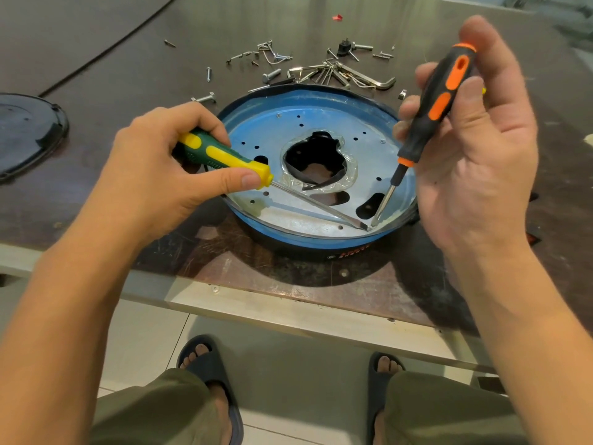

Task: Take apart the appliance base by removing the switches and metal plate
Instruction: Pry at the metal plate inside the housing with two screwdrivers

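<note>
The round appliance base [308, 250] sat on the table [282, 277] near its front edge with the metal plate [288, 220] inside, and my left hand [167, 168] gripped a green and yellow screwdriver [221, 155] while my right hand [481, 130] held a black and orange screwdriver [439, 104], both tips meeting at the plate's near rim, with loose screws [271, 76] lying behind.

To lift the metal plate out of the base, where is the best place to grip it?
Likely the near rim of the metal plate, from the person's side: the yellow screwdriver and orange screwdriver tips meet there at its edge; the central hole looks jagged.
</note>
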